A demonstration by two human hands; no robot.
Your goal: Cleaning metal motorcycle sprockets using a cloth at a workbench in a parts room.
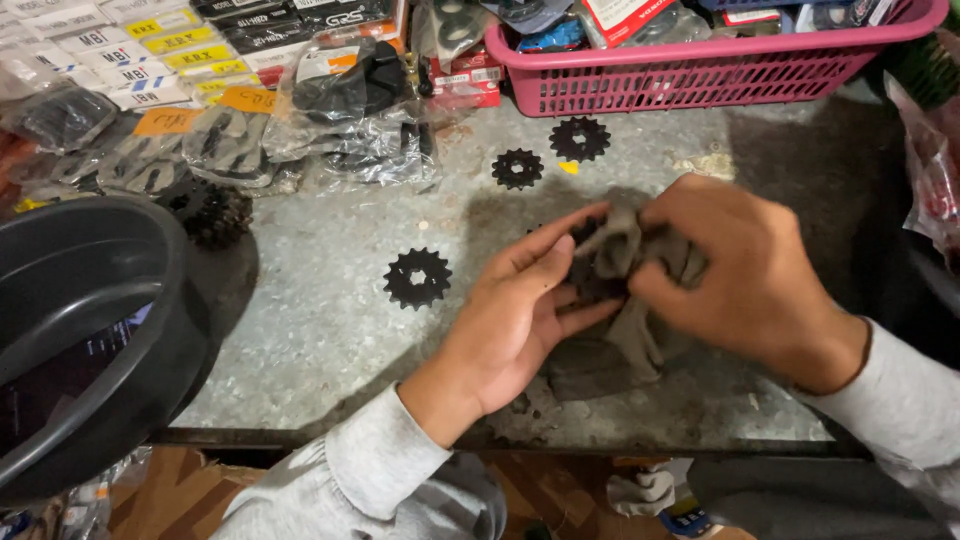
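White and yellow labelled boxes (120, 50) lie in rows at the table's top left, with orange tags (168, 121) on clear plastic packets (330, 130) beneath. A pink plastic basket (700, 75) holds more packets. Three black toothed sprockets (417, 277) lie loose on the grey metal table (320, 330). The left hand (515, 320) and right hand (740, 270) both grip a grey rag (620, 300) wrapped around a dark part, mid-table.

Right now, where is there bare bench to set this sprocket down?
Bare metal lies left of the left hand, between the lone sprocket and the bench's front edge. A smaller patch lies under the pink basket, right of two sprockets. The back left is crowded with bagged parts.
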